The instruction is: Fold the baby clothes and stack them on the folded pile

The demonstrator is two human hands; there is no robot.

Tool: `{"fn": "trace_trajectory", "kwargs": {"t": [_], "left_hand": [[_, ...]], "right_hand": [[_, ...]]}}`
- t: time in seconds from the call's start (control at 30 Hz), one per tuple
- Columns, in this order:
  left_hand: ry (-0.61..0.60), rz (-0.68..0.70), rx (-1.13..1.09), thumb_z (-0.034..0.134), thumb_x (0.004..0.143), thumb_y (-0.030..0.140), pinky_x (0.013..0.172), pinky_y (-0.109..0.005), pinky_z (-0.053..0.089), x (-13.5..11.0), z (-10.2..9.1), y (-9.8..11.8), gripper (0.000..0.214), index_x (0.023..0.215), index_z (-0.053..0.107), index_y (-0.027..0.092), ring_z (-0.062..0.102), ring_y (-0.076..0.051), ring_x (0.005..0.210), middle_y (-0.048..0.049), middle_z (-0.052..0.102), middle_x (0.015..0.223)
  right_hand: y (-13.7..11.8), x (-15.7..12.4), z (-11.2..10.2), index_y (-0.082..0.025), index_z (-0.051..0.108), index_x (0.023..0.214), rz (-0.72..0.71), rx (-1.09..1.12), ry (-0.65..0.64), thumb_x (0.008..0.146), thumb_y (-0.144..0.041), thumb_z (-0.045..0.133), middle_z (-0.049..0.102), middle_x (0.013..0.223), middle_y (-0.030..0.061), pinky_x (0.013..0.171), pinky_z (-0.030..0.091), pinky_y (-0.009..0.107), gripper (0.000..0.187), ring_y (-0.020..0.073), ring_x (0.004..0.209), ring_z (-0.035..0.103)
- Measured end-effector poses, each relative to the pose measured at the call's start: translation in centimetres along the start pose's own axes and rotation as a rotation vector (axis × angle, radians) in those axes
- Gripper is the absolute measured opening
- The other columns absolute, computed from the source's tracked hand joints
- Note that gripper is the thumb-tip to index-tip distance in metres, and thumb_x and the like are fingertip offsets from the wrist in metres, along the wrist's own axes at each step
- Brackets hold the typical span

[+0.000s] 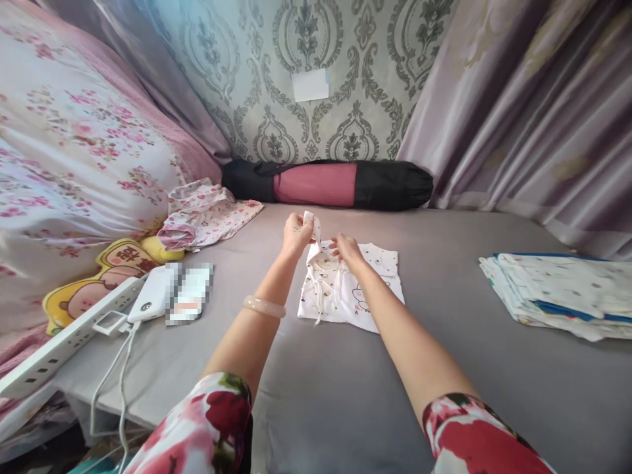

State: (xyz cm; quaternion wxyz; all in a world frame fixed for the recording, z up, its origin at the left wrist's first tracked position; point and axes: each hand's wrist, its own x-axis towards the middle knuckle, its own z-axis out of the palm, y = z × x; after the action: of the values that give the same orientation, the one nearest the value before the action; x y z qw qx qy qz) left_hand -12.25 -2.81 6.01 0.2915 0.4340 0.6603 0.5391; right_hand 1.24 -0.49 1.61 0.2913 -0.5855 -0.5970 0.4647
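Note:
A small white printed garment (354, 299) with drawstrings and a line-drawn figure lies on the grey bed sheet in front of me. My left hand (297, 234) is closed on a raised flap of it, pinched between thumb and fingers above the garment's upper left corner. Over the garment's top edge hovers my right hand (347, 251), its fingers bent and a little apart, with nothing visible in them. Whether those fingertips touch the cloth I cannot tell. White drawstrings (319, 299) hang loosely across the garment's left part.
A stack of folded cloths (563, 293) lies at the right. Along the wall rests a black and pink rolled bag (316, 185). To the left are a crumpled printed cloth (210, 214), a power strip (69, 339), a white power bank (154, 293), a phone (190, 294) and a yellow cushion (99, 283).

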Motion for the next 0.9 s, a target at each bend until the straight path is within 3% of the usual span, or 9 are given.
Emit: {"fn": "trace_trajectory", "kwargs": {"t": [0.07,0.17,0.3,0.43,0.53,0.6,0.73,0.9], "left_hand": [[-0.016,0.007,-0.012,0.06,0.085,0.035,0.052,-0.023,0.055,-0.6,1.4,-0.4,0.022,0.08,0.046,0.019,0.064,-0.013,0.066,-0.0001,0.058,0.075],[-0.037,0.014,-0.013,0.059,0.086,0.036,0.052,-0.022,0.053,-1.9,3.6,-1.3,0.022,0.081,0.045,0.02,0.063,-0.013,0.063,0.0012,0.057,0.072],[-0.119,0.081,0.03,0.053,0.089,0.045,0.06,-0.026,0.053,-3.9,5.6,-2.4,0.027,0.081,0.047,0.021,0.064,-0.015,0.067,-0.0007,0.061,0.073],[-0.048,0.127,0.259,0.03,0.099,0.041,0.081,-0.034,0.051,-5.2,5.9,-3.9,0.033,0.088,0.053,0.021,0.066,-0.02,0.09,-0.0081,0.069,0.09],[-0.06,0.226,0.532,0.027,0.097,0.021,0.098,-0.038,0.044,-5.4,5.8,-5.5,0.03,0.107,0.055,0.018,0.062,-0.021,0.108,-0.0112,0.069,0.109],[-0.112,0.321,0.718,0.028,0.095,0.016,0.11,-0.041,0.034,-5.5,5.9,-6.6,0.035,0.119,0.054,0.015,0.053,-0.022,0.125,-0.0127,0.064,0.124],[-0.191,0.365,0.973,0.025,0.099,0.032,0.118,-0.046,0.021,-5.6,6.3,-8.0,0.049,0.137,0.046,0.009,0.029,-0.028,0.144,-0.0158,0.043,0.149],[-0.237,0.293,1.099,0.016,0.099,0.044,0.118,-0.049,0.018,-5.6,6.6,-7.8,0.064,0.147,0.035,0.007,0.02,-0.031,0.147,-0.018,0.03,0.156]], "right_hand": [[0.9,-0.4,-2.0,-0.008,0.056,0.119,0.108,0.223,-0.002,0.101,-0.033,0.012,0.069,0.108,0.0168,0.069,0.052,0.027,0.054,0.0177,0.081,0.068],[2.5,-1.2,-4.2,-0.006,0.055,0.114,0.266,0.601,-0.005,0.102,-0.036,0.017,0.07,0.095,0.0169,0.064,0.054,0.026,0.05,0.0163,0.069,0.068],[4.1,-2.0,-4.9,-0.007,0.057,0.11,0.306,0.736,0.0,0.103,-0.04,0.02,0.071,0.091,0.017,0.067,0.057,0.029,0.049,0.0179,0.073,0.069],[4.8,-2.0,-4.4,-0.013,0.057,0.109,0.262,0.777,0.021,0.102,-0.043,0.027,0.072,0.093,0.0122,0.07,0.06,0.032,0.043,0.0174,0.079,0.07],[4.9,-2.2,-4.1,-0.014,0.06,0.099,0.224,0.758,0.061,0.099,-0.037,0.044,0.072,0.084,0.0076,0.069,0.061,0.032,0.028,0.0159,0.074,0.069],[5.0,-2.4,-4.0,-0.013,0.061,0.087,0.185,0.713,0.085,0.093,-0.023,0.055,0.07,0.078,0.0058,0.069,0.061,0.03,0.013,0.0146,0.07,0.068],[5.2,-2.8,-3.7,-0.014,0.061,0.079,0.131,0.591,0.125,0.083,-0.005,0.056,0.069,0.076,0.0037,0.068,0.06,0.026,0.011,0.0121,0.063,0.066],[5.3,-2.9,-4.0,-0.016,0.063,0.088,0.111,0.084,0.19,0.083,-0.016,0.057,0.069,0.074,0.0044,0.064,0.056,0.03,0.008,0.0177,0.066,0.068]]}}
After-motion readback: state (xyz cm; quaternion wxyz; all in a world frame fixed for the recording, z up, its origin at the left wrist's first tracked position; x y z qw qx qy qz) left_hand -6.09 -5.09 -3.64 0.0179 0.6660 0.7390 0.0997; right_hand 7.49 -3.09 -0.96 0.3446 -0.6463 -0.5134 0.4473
